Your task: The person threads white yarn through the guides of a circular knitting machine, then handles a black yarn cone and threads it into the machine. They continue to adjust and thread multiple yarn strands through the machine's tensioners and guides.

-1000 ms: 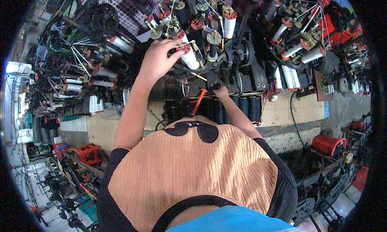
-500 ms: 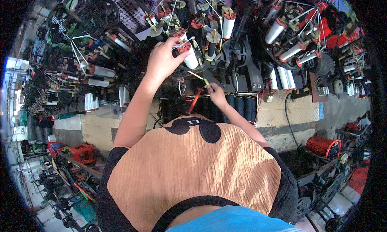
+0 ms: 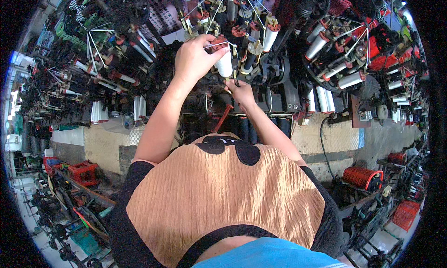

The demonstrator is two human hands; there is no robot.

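My left hand [image 3: 198, 57] is closed at the red top of a white thread bobbin [image 3: 224, 64], thumb on its near side and fingers over the top. A white cord [image 3: 219, 45] stretches across that top beside the fingers. Just below the bobbin's lower end, my right hand [image 3: 240, 93] is closed around a thin tool [image 3: 236, 78], mostly hidden by the fingers. Its kind cannot be made out. The bobbin stands on a braiding machine among other bobbins, such as a white one [image 3: 270, 37] to the right and a dark one [image 3: 251, 56].
More bobbin carriers with cords converging upward stand at the left [image 3: 100, 49] and right [image 3: 342, 54]. A red bar [image 3: 222, 119] slants up before my body. Behind me are a red basket [image 3: 363, 178] on the right and a red crate [image 3: 84, 173] on the left.
My right hand has risen and moved slightly left, bringing the tool up to the bobbin's lower end; its yellow-green handle and pale shaft showed before. My left hand stays at the bobbin's top.
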